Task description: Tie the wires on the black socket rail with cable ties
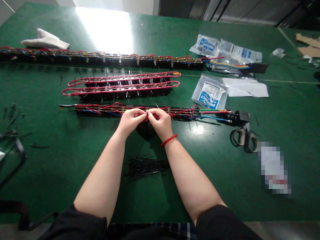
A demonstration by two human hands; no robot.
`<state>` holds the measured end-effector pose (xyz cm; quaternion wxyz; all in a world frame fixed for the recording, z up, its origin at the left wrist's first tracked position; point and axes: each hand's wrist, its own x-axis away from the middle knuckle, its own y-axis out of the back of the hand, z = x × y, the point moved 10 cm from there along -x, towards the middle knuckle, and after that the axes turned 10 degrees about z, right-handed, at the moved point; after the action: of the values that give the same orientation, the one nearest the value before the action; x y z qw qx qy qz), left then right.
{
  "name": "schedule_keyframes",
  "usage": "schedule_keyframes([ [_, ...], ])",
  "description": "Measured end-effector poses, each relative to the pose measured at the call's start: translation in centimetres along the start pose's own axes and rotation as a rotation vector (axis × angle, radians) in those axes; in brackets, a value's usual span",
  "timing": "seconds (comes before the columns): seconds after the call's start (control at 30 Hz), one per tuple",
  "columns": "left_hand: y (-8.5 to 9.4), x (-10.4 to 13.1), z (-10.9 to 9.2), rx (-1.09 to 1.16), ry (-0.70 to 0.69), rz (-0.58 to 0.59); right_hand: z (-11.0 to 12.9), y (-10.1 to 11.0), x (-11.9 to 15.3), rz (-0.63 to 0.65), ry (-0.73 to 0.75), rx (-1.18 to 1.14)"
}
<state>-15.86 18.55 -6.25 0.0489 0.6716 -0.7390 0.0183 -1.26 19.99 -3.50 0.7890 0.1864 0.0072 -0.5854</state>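
My left hand point(132, 120) and my right hand point(160, 122) meet at the fingertips over the near wiring harness point(100, 109), a long black strip carrying red, blue and yellow wires. Both hands are closed in a pinch. What lies between the fingertips is too small and covered to make out. To the right, the harness ends in green, red and blue leads and a black connector point(243, 116). Between my forearms lies a pile of thin black cable ties point(146, 167). A red bead bracelet circles my right wrist.
Behind the near strip lie looped red cables point(120, 88) and a longer wired strip point(105, 60). Scissors point(243, 137) rest at the right. Plastic bags point(211, 93), white paper point(246, 87) and a glove point(46, 40) lie farther back. Loose black ties point(11, 126) are scattered left.
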Motion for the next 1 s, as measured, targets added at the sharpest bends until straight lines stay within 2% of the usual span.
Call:
schedule_keyframes([
  [0.23,0.0,0.0,0.0,-0.005,0.011,0.003,1.1,0.2,0.2,-0.017,0.028,0.051],
  [0.6,-0.2,0.0,-0.2,-0.01,0.002,0.009,0.1,-0.2,0.0,0.027,-0.06,0.007],
  [0.77,-0.3,0.0,-0.4,-0.003,-0.016,0.005,0.0,-0.1,0.0,0.013,-0.054,-0.008],
  [1.0,-0.2,-0.2,0.2,0.017,-0.01,0.013,-0.3,-0.2,0.1,0.015,-0.089,0.013],
])
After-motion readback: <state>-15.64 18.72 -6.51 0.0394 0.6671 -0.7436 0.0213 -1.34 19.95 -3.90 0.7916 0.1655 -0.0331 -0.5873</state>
